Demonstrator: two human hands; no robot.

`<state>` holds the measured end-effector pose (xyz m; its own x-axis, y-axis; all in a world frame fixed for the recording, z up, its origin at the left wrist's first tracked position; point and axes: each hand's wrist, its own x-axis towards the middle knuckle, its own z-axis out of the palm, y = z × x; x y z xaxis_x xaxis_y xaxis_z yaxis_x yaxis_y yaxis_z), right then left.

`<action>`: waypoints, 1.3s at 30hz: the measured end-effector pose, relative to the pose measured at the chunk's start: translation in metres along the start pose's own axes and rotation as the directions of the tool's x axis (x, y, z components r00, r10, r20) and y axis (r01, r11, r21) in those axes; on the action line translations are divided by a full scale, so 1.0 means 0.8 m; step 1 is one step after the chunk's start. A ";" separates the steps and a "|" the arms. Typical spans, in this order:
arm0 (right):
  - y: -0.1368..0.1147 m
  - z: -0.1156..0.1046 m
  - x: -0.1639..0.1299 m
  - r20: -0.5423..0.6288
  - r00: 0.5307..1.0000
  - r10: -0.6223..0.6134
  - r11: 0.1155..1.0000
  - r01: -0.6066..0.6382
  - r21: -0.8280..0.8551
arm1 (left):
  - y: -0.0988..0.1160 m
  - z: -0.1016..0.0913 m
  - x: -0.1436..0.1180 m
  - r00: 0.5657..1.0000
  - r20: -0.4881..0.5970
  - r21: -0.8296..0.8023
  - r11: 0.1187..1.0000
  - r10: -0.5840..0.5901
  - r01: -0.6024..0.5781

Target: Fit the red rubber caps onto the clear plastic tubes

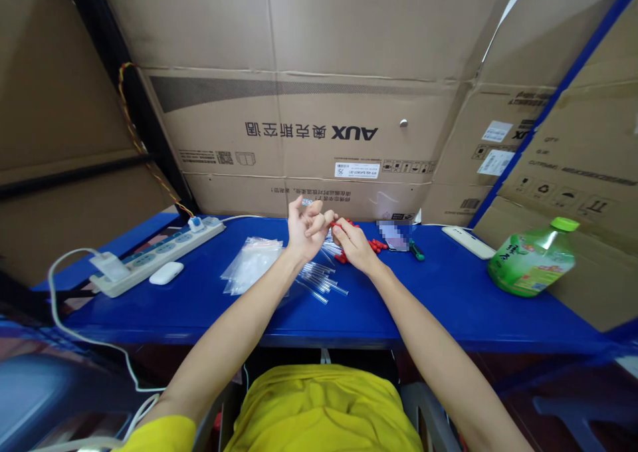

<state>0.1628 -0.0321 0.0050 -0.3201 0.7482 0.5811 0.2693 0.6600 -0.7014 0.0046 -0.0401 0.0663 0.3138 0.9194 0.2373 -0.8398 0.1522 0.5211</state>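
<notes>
Where the blue tabletop (448, 306) meets the cardboard wall (309, 133), both hands raised just above the surface, nearly touching each other.

Containers: green plastic bottle (531, 260) lying on its side at far right, light green cap (565, 224), contents not readable. Clear plastic bags (252, 262) flat on the tabletop left of the hands; appear empty, though too glossy to be sure.

Left hand (305, 234): palm turned up and toward the camera, fingers curled in, thumb and fingertips pinched together near the right hand. Something small possibly held in the pinch; too small to make out, so cannot tell whether grip is clamped on anything.

Right hand (353, 242): knuckles up, fingers folded down and closed over red caps (376, 244), some of which show just beyond and beside the fingertips. Exact piece in the grip hidden under the fingers.

Clear tubes (321, 280): loose bundle lying on the tabletop directly below and between the two wrists, near but not touched by either hand.

Further off: white power strip (164, 256) along the left edge with white adapter (108, 264) plugged in and cable trailing off the tabletop; small white case (166, 272) just in front of the strip; white remote-like object (468, 241) right of centre; green-handled tool (416, 250) beside a blurred patch. Yellow garment (319, 409) at bottom, partly cut off by frame edge.
</notes>
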 end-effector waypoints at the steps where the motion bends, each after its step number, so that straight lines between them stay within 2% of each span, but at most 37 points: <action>1: 0.001 0.001 0.000 0.003 1.000 0.008 1.000 -0.008 0.025 | 0.000 -0.001 0.000 1.000 0.007 -0.011 1.000 0.009 -0.008; 10: -0.012 0.000 0.001 0.006 0.992 0.124 0.965 -0.122 0.233 | 0.004 -0.001 0.001 0.999 -0.029 0.005 1.000 0.029 -0.029; 15: -0.022 0.002 0.004 0.034 0.985 0.172 0.907 -0.172 0.385 | 0.004 -0.001 0.001 0.999 0.030 -0.062 0.997 0.041 -0.039; 23: -0.027 0.002 0.007 0.034 0.992 0.118 0.888 -0.121 0.443 | 0.003 -0.006 0.003 0.997 0.067 -0.094 0.995 0.047 -0.040; 29: -0.026 0.004 0.006 -0.027 0.995 0.101 0.912 -0.082 0.403 | 0.002 -0.003 0.002 0.996 0.004 -0.033 0.996 0.088 -0.088; 39: -0.025 -0.004 0.005 -0.122 0.992 0.021 0.993 -0.007 0.119 | 0.002 -0.002 0.005 0.993 -0.002 0.006 0.993 0.116 -0.116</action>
<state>0.1591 -0.0423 0.0223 -0.2010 0.7649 0.6120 0.1610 0.6421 -0.7496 0.0038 -0.0353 0.0673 0.2129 0.9316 0.2944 -0.8678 0.0418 0.4952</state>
